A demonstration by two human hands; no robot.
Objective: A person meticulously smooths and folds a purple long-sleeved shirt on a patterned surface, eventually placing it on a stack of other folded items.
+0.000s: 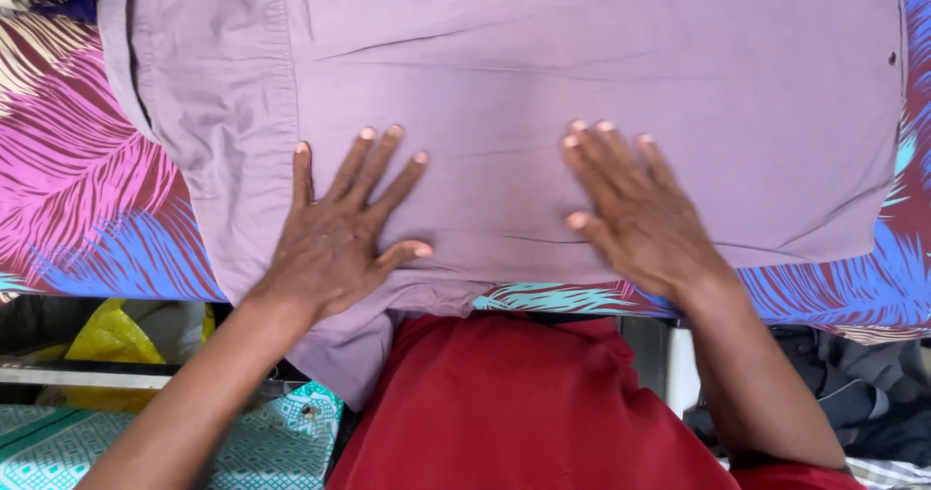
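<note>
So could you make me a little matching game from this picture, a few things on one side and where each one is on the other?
Things:
1. left hand
2. right hand
3. yellow bag
4. button

Places:
A. under the table edge, lower left
B. flat on the shirt, close to the collar side
C. by the shirt's far right edge
D. flat on the shirt, toward the button side

Pairs: 1-B, 2-D, 3-A, 4-C
</note>
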